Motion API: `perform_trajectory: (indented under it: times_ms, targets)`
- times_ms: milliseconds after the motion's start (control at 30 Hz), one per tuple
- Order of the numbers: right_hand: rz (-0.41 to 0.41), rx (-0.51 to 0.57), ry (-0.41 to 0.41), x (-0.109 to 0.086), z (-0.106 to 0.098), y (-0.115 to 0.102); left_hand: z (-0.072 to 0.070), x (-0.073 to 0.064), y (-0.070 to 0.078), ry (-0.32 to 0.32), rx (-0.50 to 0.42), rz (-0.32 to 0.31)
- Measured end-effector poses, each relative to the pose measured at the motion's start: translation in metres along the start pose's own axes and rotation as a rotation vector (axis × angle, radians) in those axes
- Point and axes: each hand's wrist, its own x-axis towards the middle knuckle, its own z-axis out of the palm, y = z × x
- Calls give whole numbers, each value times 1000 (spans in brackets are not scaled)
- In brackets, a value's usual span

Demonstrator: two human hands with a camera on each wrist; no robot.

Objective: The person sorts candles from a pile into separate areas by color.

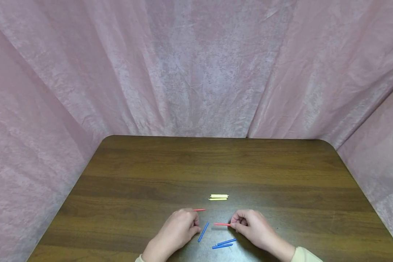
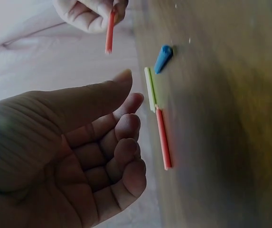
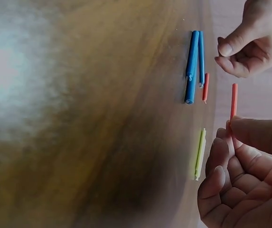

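Observation:
My right hand (image 1: 253,227) pinches a thin red candle (image 1: 222,224) by one end between thumb and fingertips, and the candle points left toward the other hand. My left hand (image 1: 180,227) has loosely bent fingers with nothing between them; in the left wrist view its thumb stands apart from the fingers. Just past its knuckles lies another red candle (image 1: 199,210), partly hidden by the hand in the head view. A slanting blue candle (image 1: 203,231) lies between the hands. Two more blue candles (image 1: 222,246) lie close together nearer the front.
Beyond the hands, a small group of yellow candles (image 1: 218,196) lies side by side on the brown wooden table (image 1: 134,163). Pink curtains (image 1: 196,69) hang behind the table and along both sides.

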Motion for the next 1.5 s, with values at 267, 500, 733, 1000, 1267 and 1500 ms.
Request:
perform_trajectory:
  times_ms: [267, 500, 733, 1000, 1267, 1500]
  targets:
    - [4, 32, -9, 9, 1, 0, 5, -5, 6, -6, -6, -30]
    - [15, 53, -20, 17, 2, -1, 9, -7, 8, -2, -18, -30]
    - [20, 11, -12, 23, 5, -2, 12, -10, 9, 9, -43, -30]
    - [24, -25, 9, 30, 9, -2, 17, -15, 13, 5, -5, -40]
    - [-5, -37, 19, 38, 15, -2, 16, -19, 15, -2, 7, -30]
    - [-19, -54, 20, 46, 19, -5, 17, -19, 16, -8, 30, -24]
